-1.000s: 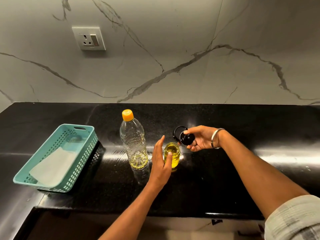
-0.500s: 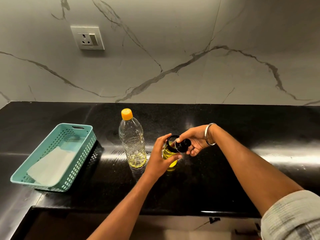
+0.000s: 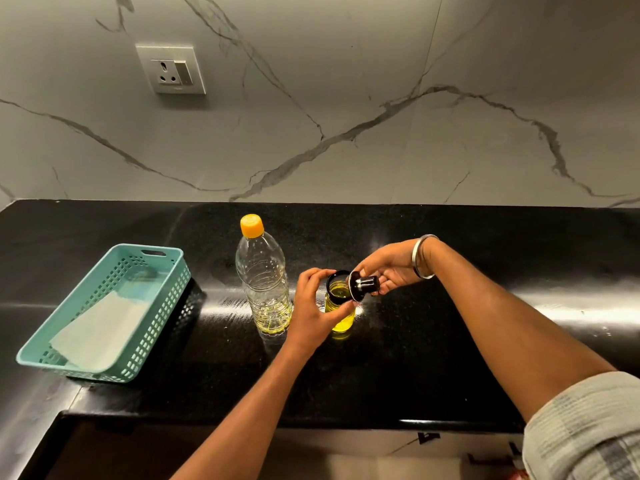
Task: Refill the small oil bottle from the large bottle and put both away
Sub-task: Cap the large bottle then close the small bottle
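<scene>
black cap (image 3: 362, 286) tilted at small oil bottle (image 3: 341, 311) mouth

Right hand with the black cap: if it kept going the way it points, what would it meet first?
The right hand points the black cap left and slightly down, so it would first meet the open mouth of the small oil bottle, which the left hand grips. Depth is unclear from one view.

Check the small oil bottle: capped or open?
Open: small oil bottle shows its mouth; black cap is tilted beside it in right hand.
</scene>
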`<action>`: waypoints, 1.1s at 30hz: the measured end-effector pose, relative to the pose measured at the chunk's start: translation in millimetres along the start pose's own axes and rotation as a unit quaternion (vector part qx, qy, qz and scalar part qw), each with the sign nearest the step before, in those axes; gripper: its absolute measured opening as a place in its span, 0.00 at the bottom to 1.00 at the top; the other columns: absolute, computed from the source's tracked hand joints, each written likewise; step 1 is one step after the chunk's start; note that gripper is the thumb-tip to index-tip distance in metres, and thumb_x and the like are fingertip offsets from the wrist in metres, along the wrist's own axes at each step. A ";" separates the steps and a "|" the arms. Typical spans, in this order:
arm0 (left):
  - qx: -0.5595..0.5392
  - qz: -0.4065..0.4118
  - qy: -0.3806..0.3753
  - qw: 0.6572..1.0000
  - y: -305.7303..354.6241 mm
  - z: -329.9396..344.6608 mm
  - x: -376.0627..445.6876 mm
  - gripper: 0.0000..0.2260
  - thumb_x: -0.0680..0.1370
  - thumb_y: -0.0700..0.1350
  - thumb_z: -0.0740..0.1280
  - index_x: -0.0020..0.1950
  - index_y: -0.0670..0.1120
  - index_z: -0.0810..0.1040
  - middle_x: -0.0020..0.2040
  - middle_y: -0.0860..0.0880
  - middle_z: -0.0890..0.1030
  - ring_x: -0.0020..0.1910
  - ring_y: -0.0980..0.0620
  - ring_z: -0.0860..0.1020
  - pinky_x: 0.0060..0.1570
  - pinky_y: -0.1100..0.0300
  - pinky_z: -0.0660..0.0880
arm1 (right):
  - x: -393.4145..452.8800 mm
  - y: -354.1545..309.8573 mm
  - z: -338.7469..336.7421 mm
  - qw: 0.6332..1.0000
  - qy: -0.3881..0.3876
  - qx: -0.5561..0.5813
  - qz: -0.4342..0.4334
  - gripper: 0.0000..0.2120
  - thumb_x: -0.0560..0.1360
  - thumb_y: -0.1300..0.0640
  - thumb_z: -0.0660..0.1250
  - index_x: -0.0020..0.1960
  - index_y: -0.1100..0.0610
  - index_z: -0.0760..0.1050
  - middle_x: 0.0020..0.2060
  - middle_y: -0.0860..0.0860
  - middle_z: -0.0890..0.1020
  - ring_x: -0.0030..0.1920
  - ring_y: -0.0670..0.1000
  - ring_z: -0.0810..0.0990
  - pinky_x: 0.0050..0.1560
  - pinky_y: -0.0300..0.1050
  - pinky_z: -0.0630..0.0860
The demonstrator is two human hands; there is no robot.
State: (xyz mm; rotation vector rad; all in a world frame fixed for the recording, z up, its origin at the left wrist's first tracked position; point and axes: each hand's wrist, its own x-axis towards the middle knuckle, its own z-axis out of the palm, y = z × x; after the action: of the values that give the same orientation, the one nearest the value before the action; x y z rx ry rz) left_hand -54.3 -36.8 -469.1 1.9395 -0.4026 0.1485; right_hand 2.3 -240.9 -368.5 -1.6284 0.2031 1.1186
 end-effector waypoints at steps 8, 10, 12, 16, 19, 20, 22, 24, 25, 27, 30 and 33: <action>-0.027 -0.072 0.059 0.995 6.0 13.9 1.0 0.26 0.67 0.49 0.78 0.62 0.50 0.74 0.57 0.56 0.74 0.58 0.63 0.73 0.54 0.75 0.68 | 7.1 -4.5 15.1 0.997 0.068 0.022 0.009 0.22 0.75 0.73 0.54 0.65 0.59 0.70 0.57 0.64 0.77 0.51 0.60 0.83 0.47 0.50 0.82; -0.014 -0.080 0.067 0.994 4.1 14.5 2.0 0.26 0.67 0.50 0.78 0.62 0.49 0.74 0.56 0.56 0.75 0.57 0.62 0.74 0.55 0.72 0.70 | 4.1 -8.3 14.9 0.997 0.066 0.037 0.011 0.18 0.77 0.68 0.57 0.65 0.58 0.70 0.59 0.64 0.75 0.52 0.63 0.82 0.47 0.53 0.82; -0.003 -0.087 0.075 0.993 1.0 13.9 3.7 0.26 0.67 0.49 0.78 0.63 0.48 0.74 0.56 0.54 0.75 0.57 0.60 0.74 0.56 0.69 0.72 | -0.8 -11.9 16.3 0.998 0.041 0.040 0.025 0.18 0.77 0.54 0.63 0.65 0.58 0.71 0.61 0.63 0.74 0.52 0.64 0.82 0.47 0.53 0.82; -0.005 -0.093 0.082 0.992 6.7 15.2 5.7 0.26 0.68 0.48 0.77 0.63 0.47 0.74 0.56 0.53 0.74 0.55 0.61 0.74 0.52 0.76 0.69 | -2.0 -16.2 19.7 0.999 0.033 -0.016 0.030 0.21 0.72 0.57 0.71 0.63 0.57 0.71 0.58 0.60 0.76 0.48 0.58 0.83 0.49 0.51 0.81; 0.003 -0.078 0.071 0.994 9.9 17.3 6.7 0.26 0.68 0.48 0.78 0.62 0.48 0.73 0.56 0.54 0.73 0.54 0.63 0.73 0.51 0.76 0.69 | 5.2 -19.1 18.7 0.994 0.074 -0.082 0.009 0.20 0.72 0.62 0.70 0.63 0.59 0.69 0.52 0.60 0.78 0.41 0.53 0.82 0.46 0.48 0.82; 0.001 -0.078 0.068 0.995 10.7 17.8 6.8 0.26 0.68 0.48 0.77 0.62 0.49 0.73 0.56 0.54 0.73 0.55 0.63 0.73 0.51 0.76 0.69 | 7.0 -19.6 17.3 0.991 0.091 -0.101 0.004 0.22 0.72 0.62 0.70 0.64 0.60 0.69 0.49 0.59 0.79 0.39 0.52 0.82 0.44 0.47 0.83; -0.007 -0.081 0.072 0.994 10.1 18.6 7.3 0.25 0.68 0.49 0.77 0.62 0.49 0.73 0.56 0.54 0.73 0.55 0.62 0.73 0.51 0.74 0.70 | 6.4 -21.2 16.1 0.986 0.105 -0.131 -0.003 0.21 0.73 0.60 0.70 0.64 0.61 0.70 0.47 0.58 0.79 0.37 0.51 0.81 0.41 0.44 0.82; -0.011 -0.084 0.076 0.993 10.1 18.5 6.7 0.26 0.67 0.49 0.78 0.62 0.48 0.73 0.56 0.54 0.74 0.55 0.60 0.74 0.52 0.72 0.71 | 4.5 -21.3 14.8 0.979 0.125 -0.161 -0.006 0.20 0.72 0.56 0.71 0.62 0.61 0.72 0.46 0.58 0.79 0.37 0.50 0.79 0.38 0.43 0.80; -0.012 -0.085 0.076 0.993 10.2 18.3 6.4 0.26 0.67 0.49 0.78 0.62 0.48 0.74 0.55 0.54 0.73 0.56 0.60 0.74 0.52 0.72 0.71 | 4.2 -20.3 13.8 0.974 0.144 -0.175 -0.009 0.21 0.72 0.55 0.72 0.61 0.62 0.72 0.45 0.57 0.78 0.37 0.50 0.78 0.37 0.43 0.79; -0.011 -0.086 0.066 0.994 9.0 17.6 5.5 0.25 0.67 0.48 0.77 0.62 0.48 0.73 0.56 0.54 0.73 0.56 0.62 0.73 0.52 0.75 0.69 | 4.6 -16.3 11.9 0.963 0.179 -0.200 -0.023 0.21 0.71 0.55 0.73 0.59 0.60 0.70 0.44 0.57 0.78 0.39 0.51 0.76 0.37 0.43 0.76; -0.010 -0.084 0.042 0.996 8.9 18.0 3.1 0.25 0.68 0.47 0.77 0.62 0.48 0.73 0.57 0.54 0.71 0.56 0.66 0.71 0.50 0.78 0.67 | 7.2 -10.0 13.0 0.942 0.205 -0.257 -0.062 0.19 0.70 0.60 0.71 0.58 0.54 0.68 0.49 0.57 0.77 0.40 0.51 0.78 0.37 0.43 0.78; -0.009 -0.076 0.025 0.997 7.2 19.6 1.1 0.26 0.68 0.48 0.77 0.62 0.48 0.73 0.57 0.53 0.71 0.57 0.66 0.71 0.52 0.78 0.67 | 9.8 -7.7 18.2 0.928 0.182 -0.310 -0.099 0.19 0.71 0.62 0.70 0.59 0.48 0.73 0.54 0.53 0.73 0.44 0.52 0.79 0.36 0.41 0.80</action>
State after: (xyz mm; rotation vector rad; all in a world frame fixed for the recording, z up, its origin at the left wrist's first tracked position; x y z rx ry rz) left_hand -57.4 -57.5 -470.2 1.9355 -0.2215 0.0949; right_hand 2.5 -218.8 -369.9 -2.3627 -0.0940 0.7474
